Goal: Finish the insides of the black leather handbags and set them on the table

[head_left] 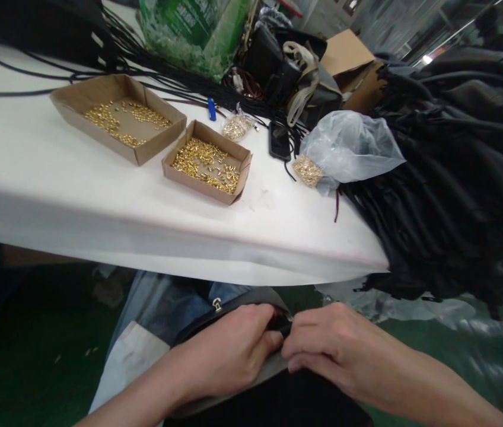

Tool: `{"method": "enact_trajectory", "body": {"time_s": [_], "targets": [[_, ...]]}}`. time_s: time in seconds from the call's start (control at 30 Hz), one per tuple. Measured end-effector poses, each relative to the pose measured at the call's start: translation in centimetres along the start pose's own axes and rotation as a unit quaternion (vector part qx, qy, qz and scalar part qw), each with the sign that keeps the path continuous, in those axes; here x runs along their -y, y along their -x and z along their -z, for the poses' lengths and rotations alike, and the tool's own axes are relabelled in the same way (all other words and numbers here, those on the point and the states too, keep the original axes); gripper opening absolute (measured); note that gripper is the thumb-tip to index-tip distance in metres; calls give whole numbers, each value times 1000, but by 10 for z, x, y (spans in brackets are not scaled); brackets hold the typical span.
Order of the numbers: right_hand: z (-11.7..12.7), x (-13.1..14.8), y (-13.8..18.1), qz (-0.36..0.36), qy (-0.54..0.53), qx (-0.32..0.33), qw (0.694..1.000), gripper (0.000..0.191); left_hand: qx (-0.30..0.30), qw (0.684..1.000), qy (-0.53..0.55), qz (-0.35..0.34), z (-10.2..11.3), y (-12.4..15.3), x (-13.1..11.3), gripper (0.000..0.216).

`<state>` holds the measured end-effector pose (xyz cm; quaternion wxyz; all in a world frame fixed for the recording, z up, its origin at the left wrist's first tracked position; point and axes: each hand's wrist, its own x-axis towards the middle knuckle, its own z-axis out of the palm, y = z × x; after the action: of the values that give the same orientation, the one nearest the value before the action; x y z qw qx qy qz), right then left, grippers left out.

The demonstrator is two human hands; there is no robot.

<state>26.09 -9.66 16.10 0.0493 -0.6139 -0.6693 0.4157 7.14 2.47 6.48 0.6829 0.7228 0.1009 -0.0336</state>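
On the lap lies a black bag (273,406) with a dark rim and a small gold-coloured metal fitting (216,305) near its far edge. My left hand (236,350) is closed on the bag's edge, its thumb pointing right and some fingertips hidden inside the opening. Close beside it, my right hand (334,347) pinches the same edge, fingers curled against the thumb. Whether a small part sits between the fingers is hidden. Beyond the hands, on the white table (180,231), stand a smaller cardboard tray (202,188) and a larger cardboard tray (104,137), both holding small gold metal pieces.
Black bags or straps (465,172) are heaped at the right table end. A clear plastic bag (353,145), a phone (279,141), a small pouch of gold parts (236,126) and a blue object (211,109) lie nearby. Black cords (162,71) run along the back.
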Motion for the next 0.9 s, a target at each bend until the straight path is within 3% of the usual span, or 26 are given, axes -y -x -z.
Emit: {"method": "enact_trajectory", "body": {"time_s": [0.2, 0.3, 0.37, 0.43, 0.57, 0.7, 0.8, 0.9], "targets": [[-19, -3, 19, 9, 51, -78, 996, 24, 3, 996, 78, -51, 2, 0, 7, 17], [-18, 2, 24, 33, 60, -161, 984, 26, -7, 995, 83, -56, 5, 1, 8, 18], [-19, 3, 26, -3, 53, -243, 968, 22, -24, 995, 79, -51, 4, 0, 12, 18], [-20, 0, 26, -58, 42, -284, 956, 21, -31, 995, 73, -52, 1, -4, 18, 16], [-25, -6, 19, -85, 9, -279, 957, 20, -24, 999, 27, -26, -6, -10, 29, 11], [-24, -5, 14, -11, -14, -267, 964, 20, -46, 996, 53, -57, -6, -1, 21, 14], [-19, 0, 14, 66, -20, -217, 974, 26, -46, 993, 67, -80, -6, 7, 12, 17], [-17, 5, 17, 43, -16, -135, 990, 24, -61, 993, 77, -70, -6, 9, 10, 16]]}}
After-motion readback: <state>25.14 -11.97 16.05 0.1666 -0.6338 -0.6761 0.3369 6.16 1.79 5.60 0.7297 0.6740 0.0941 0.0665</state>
